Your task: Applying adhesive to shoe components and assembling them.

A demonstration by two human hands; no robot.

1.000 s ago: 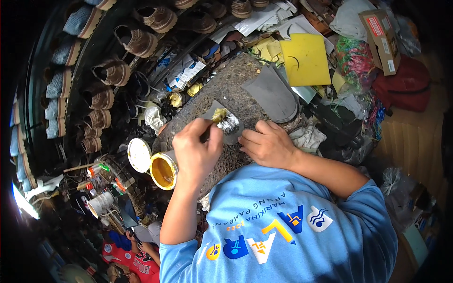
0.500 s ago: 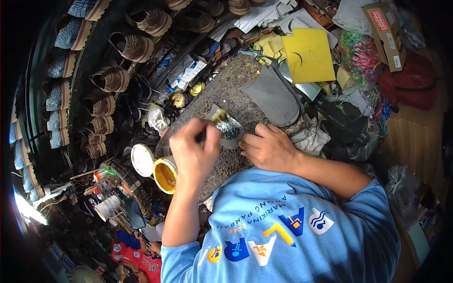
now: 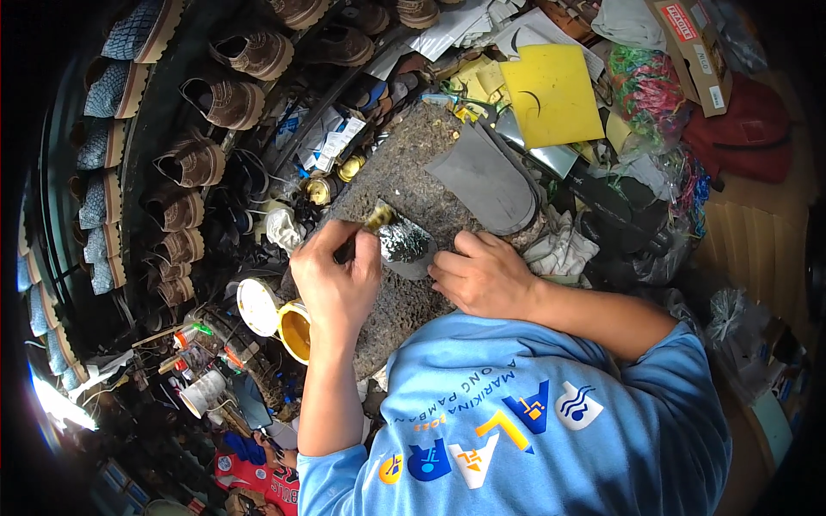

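rows of brown shoes (image 3: pixel 237 105) line the dark rack (image 3: pixel 129 202) at left, with blue scale-patterned shoes (image 3: pixel 133 34) farther out. a yellow sheet (image 3: pixel 553 99) lies toward the top; right of it are red and green strands (image 3: pixel 644 93), a cardboard box (image 3: pixel 701 73) and a dark red bag (image 3: pixel 747 133). at lower left, a tilted white cup (image 3: pixel 205 393) sits above a red jersey (image 3: pixel 258 479).

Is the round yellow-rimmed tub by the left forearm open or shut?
The tub is open: its round white lid sits beside the mouth, and amber contents show inside.
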